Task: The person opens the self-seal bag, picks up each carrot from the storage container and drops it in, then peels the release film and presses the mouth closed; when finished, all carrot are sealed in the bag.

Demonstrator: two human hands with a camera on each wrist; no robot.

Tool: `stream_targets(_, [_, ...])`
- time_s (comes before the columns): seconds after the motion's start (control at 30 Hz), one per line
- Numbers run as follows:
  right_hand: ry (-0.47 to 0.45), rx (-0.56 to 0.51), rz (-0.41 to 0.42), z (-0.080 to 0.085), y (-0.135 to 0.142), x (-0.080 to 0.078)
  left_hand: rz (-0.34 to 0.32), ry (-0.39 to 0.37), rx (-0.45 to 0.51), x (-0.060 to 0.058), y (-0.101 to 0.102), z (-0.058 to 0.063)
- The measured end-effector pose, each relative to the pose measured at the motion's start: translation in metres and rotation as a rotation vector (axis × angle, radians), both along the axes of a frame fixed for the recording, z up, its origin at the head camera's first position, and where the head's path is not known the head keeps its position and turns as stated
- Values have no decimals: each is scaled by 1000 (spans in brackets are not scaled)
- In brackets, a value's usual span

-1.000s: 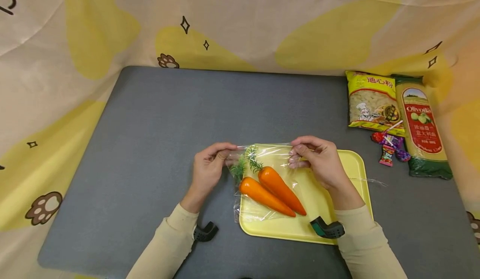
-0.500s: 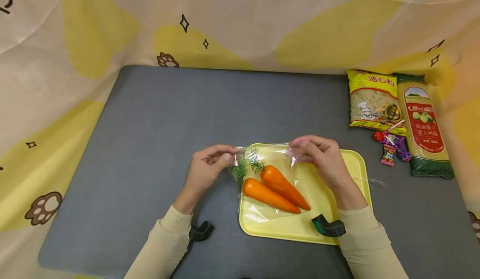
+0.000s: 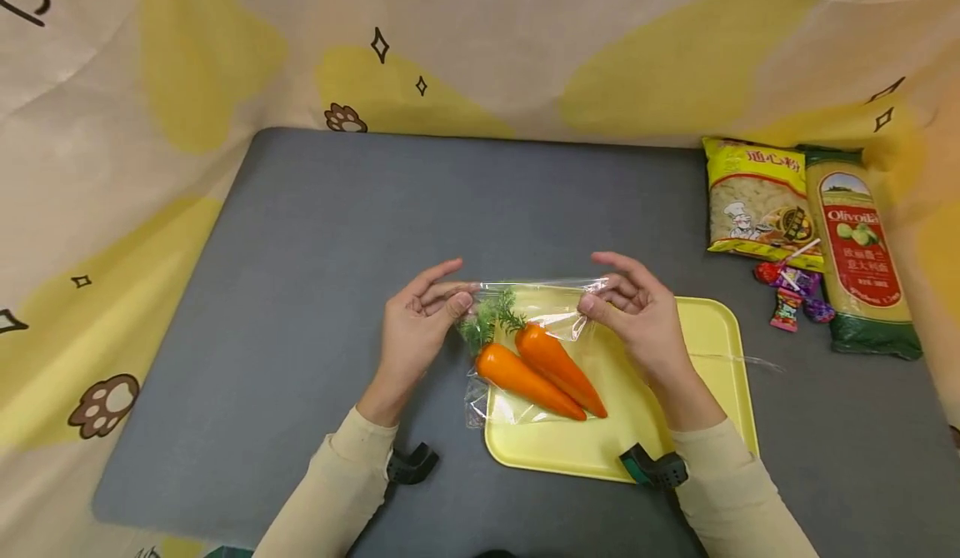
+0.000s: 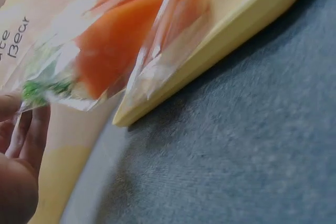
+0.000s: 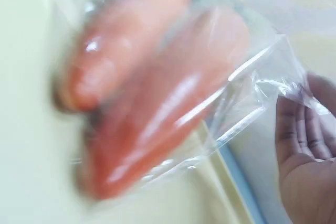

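Observation:
Two orange carrots (image 3: 529,375) with green leafy tops lie side by side inside a clear plastic bag (image 3: 551,312). Beneath the bag is a yellow tray (image 3: 712,375), with the bag's left part reaching past the tray's edge. My left hand (image 3: 416,325) pinches the bag's upper left corner between thumb and fingers, beside the leaves. At the upper right corner my right hand (image 3: 637,316) pinches the plastic, its index finger raised. The bag's top edge is stretched straight between both hands. In the right wrist view the carrots (image 5: 157,93) are blurred behind shiny plastic.
At the back right lie a yellow bag of macaroni (image 3: 761,200) and a green-ended pack of spaghetti (image 3: 862,250). Several small wrapped candies (image 3: 798,283) sit in front of them. A thin clear strip (image 3: 765,364) pokes out past the tray's right edge onto the grey table (image 3: 337,250).
Both hands have shifted slightly and lifted their index fingers while keeping their pinch on the bag. The bag's top edge is now pulled straighter. The carrots have moved slightly with it.

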State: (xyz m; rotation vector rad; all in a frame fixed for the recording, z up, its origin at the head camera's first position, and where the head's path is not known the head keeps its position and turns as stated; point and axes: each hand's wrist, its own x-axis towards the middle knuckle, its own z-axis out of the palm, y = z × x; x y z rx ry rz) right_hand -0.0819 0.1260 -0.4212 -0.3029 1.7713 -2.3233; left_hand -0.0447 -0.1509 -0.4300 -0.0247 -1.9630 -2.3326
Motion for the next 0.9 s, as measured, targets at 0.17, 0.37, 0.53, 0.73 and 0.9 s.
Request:
stream_targets(0.17, [-170, -44, 115, -10, -3, 4, 29, -89, 140, 0, -5, -4])
stream_targets(0.37, [-154, -82, 99, -7, -5, 5, 21, -222, 122, 6, -5, -4])
stream_targets(0.53, [-173, 38, 86, 0, -15, 7, 102, -274, 12, 7, -15, -1])
stream_targets(0.73, [-218, 203, 151, 1, -43, 5, 60, -298, -129, -1, -53, 7])
stream_targets(0.9, [-191, 298, 173, 0, -59, 5, 3, -356, -319, -11, -80, 5])
